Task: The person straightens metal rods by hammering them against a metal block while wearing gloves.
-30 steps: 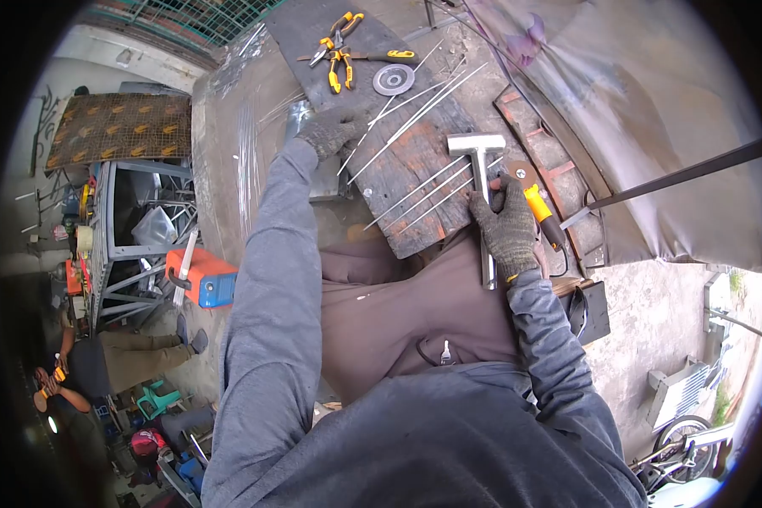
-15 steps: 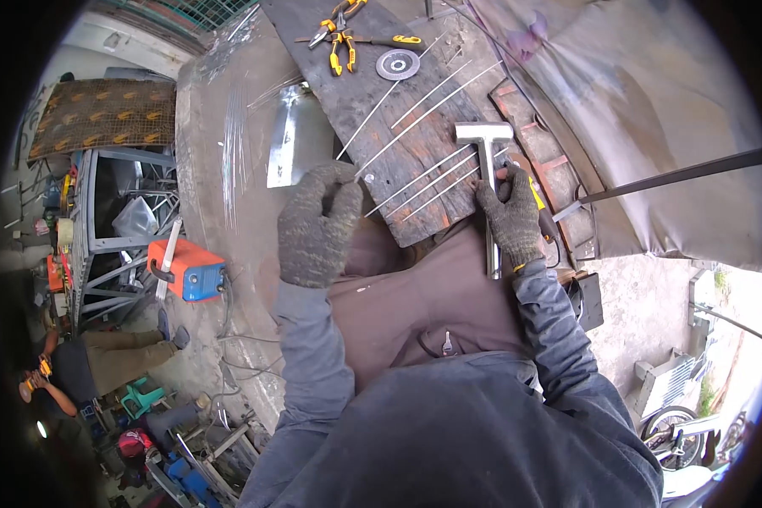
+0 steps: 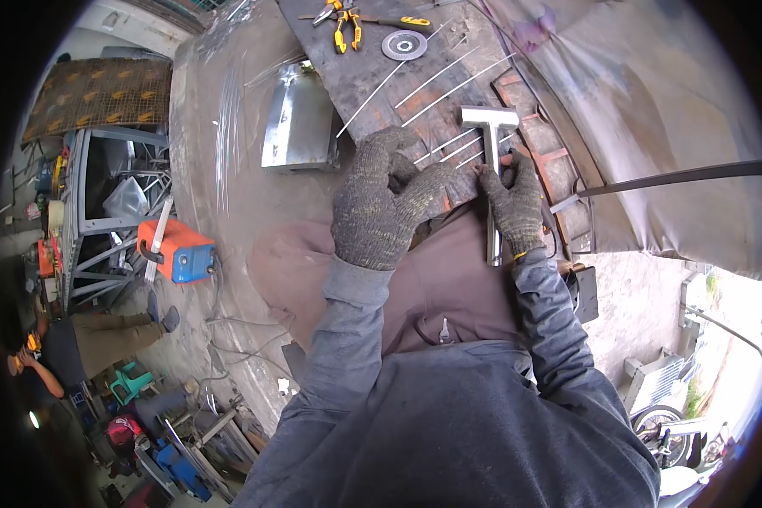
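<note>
My right hand (image 3: 517, 203), in a grey-green knit glove, is closed around the stem of a T-shaped shiny metal tube (image 3: 489, 118), its crossbar pointing away from me. My left hand (image 3: 381, 199), gloved alike, is over the near part of a dark wooden board (image 3: 339, 72). Its thumb and fingers are apart, and no held thing shows. Close to its fingertips, several thin metal rods (image 3: 449, 151) lie on the board; the hand hides part of them. Longer rods (image 3: 457, 89) lie farther up the board.
Yellow-handled pliers (image 3: 347, 32), a yellow-and-black-handled tool (image 3: 402, 22) and a grinding disc (image 3: 405, 46) lie at the board's far end. A shiny metal box (image 3: 300, 127) stands left of it. An orange-and-blue machine (image 3: 178, 251) and a person (image 3: 85, 343) are farther left.
My left hand has moved right over the near rods, and its thumb and fingers have spread. My right hand still holds the T-shaped tube. The view has shifted slightly.
</note>
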A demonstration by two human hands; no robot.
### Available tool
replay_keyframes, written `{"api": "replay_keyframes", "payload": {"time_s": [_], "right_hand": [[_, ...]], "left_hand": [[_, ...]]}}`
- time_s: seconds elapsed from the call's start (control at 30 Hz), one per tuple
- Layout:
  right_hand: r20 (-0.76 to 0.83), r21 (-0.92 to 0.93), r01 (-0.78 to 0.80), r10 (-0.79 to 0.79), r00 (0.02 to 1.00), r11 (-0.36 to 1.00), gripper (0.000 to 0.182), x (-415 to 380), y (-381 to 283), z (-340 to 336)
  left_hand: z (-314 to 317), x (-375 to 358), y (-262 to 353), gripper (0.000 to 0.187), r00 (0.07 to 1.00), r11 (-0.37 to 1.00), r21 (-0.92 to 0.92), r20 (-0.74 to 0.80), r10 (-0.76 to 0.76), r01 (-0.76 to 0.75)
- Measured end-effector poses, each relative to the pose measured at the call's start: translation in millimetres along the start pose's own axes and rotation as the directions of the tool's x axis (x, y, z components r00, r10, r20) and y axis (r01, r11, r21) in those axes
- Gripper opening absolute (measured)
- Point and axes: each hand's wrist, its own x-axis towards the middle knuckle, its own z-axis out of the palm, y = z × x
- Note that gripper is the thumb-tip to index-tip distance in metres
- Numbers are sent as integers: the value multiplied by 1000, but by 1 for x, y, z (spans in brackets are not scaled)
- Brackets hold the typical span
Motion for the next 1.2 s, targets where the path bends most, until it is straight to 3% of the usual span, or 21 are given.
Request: {"api": "replay_keyframes", "payload": {"time_s": [0.07, 0.23, 0.3, 0.43, 0.73, 0.8, 0.93, 1.0, 1.07, 1.2], "right_hand": [[10, 2, -9, 9, 1000, 1000, 38, 0, 2, 2], [17, 27, 25, -25, 1000, 999, 34, 3, 9, 2], [33, 27, 17, -18, 999, 999, 32, 3, 9, 2], [8, 22, 75, -75, 997, 997, 30, 2, 8, 3], [6, -11, 69, -69, 998, 998, 34, 5, 15, 5], [-10, -21, 90, -90, 996, 996, 31, 6, 16, 6], [-15, -26, 110, -110, 994, 994, 31, 6, 19, 6], [-20, -23, 120, -120, 993, 993, 32, 6, 19, 6], [18, -23, 54, -53, 998, 998, 38, 6, 14, 4], [8, -8, 67, -66, 998, 998, 38, 5, 15, 4]], "left_hand": [[7, 4, 0, 57, 995, 996, -13, -55, 87, -88], [18, 12, 6, 60, 986, 990, 40, -83, 142, -139], [20, 14, 7, 59, 971, 972, 71, -77, 228, -223], [19, 14, 13, 58, 987, 987, 15, -32, 159, -158], [19, 13, 12, 49, 948, 958, 70, -140, 285, -278], [18, 11, 12, 47, 978, 982, -34, -103, 182, -186], [18, 9, 13, 45, 982, 986, -42, -99, 159, -164], [18, 9, 9, 39, 957, 961, -19, -103, 272, -275], [17, 9, 8, 38, 951, 956, -6, -101, 291, -293], [19, 8, 7, 38, 948, 953, -28, -115, 296, -301]]}}
